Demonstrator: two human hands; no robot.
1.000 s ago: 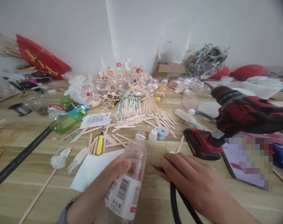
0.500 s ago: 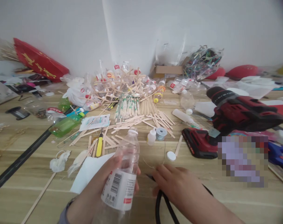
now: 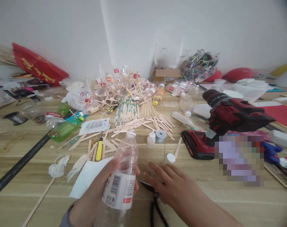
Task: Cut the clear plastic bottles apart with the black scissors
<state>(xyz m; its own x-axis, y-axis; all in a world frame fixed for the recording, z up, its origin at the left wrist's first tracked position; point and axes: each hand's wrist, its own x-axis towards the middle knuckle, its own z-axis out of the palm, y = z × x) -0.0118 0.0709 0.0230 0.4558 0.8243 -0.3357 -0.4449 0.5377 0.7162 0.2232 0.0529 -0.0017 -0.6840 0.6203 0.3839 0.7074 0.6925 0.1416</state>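
A clear plastic bottle (image 3: 124, 189) with a white cap and a white printed label stands tilted slightly in my left hand (image 3: 108, 171), whose fingers wrap round its middle. My right hand (image 3: 168, 183) is just right of the bottle, low over the table, its fingers stretched out and apart. Beside and partly under that hand lie black-handled scissors (image 3: 155, 201), with the dark blade tip pointing left toward the bottle. The thumb of my right hand is hidden. A thin wire runs near its fingertips from a spool (image 3: 161, 136).
A red and black cordless drill (image 3: 219, 126) stands at the right. Wooden sticks (image 3: 134, 123), plastic bottles and a small white bottle (image 3: 151, 139) cover the far middle. A yellow-handled screwdriver (image 3: 99, 150), white paper (image 3: 89, 176) and a white cap (image 3: 170, 158) lie nearer.
My right hand has moved slightly left and its fingers have spread. The scissors have shifted left with it. The bottle stays in my left hand, and the view has turned a little right.
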